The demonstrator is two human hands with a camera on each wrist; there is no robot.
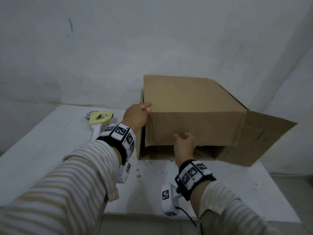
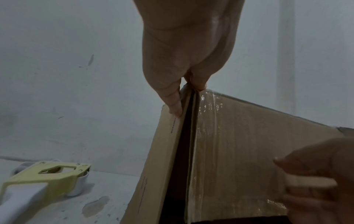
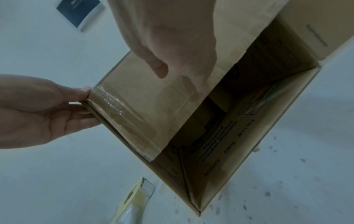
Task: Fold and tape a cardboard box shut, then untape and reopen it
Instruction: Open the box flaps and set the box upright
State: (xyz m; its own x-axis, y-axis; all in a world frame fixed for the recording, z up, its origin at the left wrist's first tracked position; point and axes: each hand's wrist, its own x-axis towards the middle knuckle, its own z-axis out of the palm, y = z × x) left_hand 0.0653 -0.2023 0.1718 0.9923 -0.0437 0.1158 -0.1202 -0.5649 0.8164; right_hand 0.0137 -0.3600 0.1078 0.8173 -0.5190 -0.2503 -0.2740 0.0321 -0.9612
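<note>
Two hands at work: right hand (image 1: pixel 185 145) at 6 o'clock, fingers apart, flat against one cardboard box (image 1: pixel 194 106) on the white bench (image 1: pixel 50 150). Left hand (image 1: pixel 136 115), at 9 o'clock, pinching its taped flap corner. One tape dispenser (image 1: pixel 100 120) farther left.

The person is wearing a long shirt with thin tan and white stripes on both sleeves (image 1: pixel 71 180). A black band (image 1: pixel 118 143) is going around the left wrist, with white blocks showing black square patterns on it. The right wrist is wearing the same kind of black band (image 1: pixel 194 175) with patterned white blocks. A small white camera box (image 1: pixel 168 200) is hanging at 9 o'clock from the right band, showing one black square pattern, and a thin black cable (image 1: pixel 188 215) is running out of it. Another white box (image 1: pixel 124 172) is hanging under the left band.
</note>
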